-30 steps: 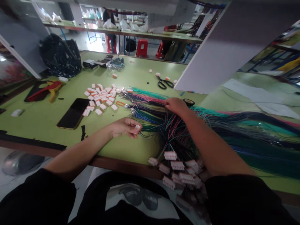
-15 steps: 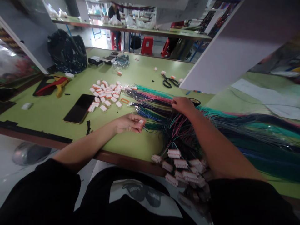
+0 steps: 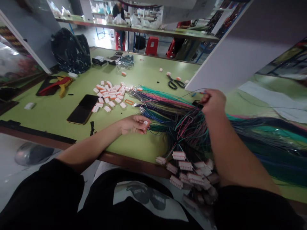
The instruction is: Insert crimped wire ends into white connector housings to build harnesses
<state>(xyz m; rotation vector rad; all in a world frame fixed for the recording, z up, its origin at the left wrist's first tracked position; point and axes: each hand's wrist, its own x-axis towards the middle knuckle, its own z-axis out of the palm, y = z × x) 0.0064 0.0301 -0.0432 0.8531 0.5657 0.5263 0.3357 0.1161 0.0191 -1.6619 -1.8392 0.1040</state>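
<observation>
My left hand [image 3: 134, 124] pinches a small white-and-orange connector [image 3: 145, 124] with thin wires at its side, just above the green table's near part. Over the bundles of coloured wires [image 3: 163, 100], my right hand [image 3: 214, 100] is closed, and a thin dark wire runs leftward from its fingers. A small blue and orange item shows at its fingertips. Loose white-and-orange connectors [image 3: 111, 95] lie in a pile left of the wire ends. Wired connectors [image 3: 185, 165] hang in a cluster at the table's near edge.
A phone [image 3: 82, 109] lies left of the pile, and red-yellow pliers [image 3: 56, 85] are farther left. Black scissors [image 3: 176, 83] lie beyond the wires, beside a slanted white panel [image 3: 220, 48]. Behind are red stools [image 3: 152, 45] and a person [image 3: 118, 12].
My right hand has moved right, from over the pink wires to near the black tape roll, with a thin wire now at its fingers. My left hand stays almost in place.
</observation>
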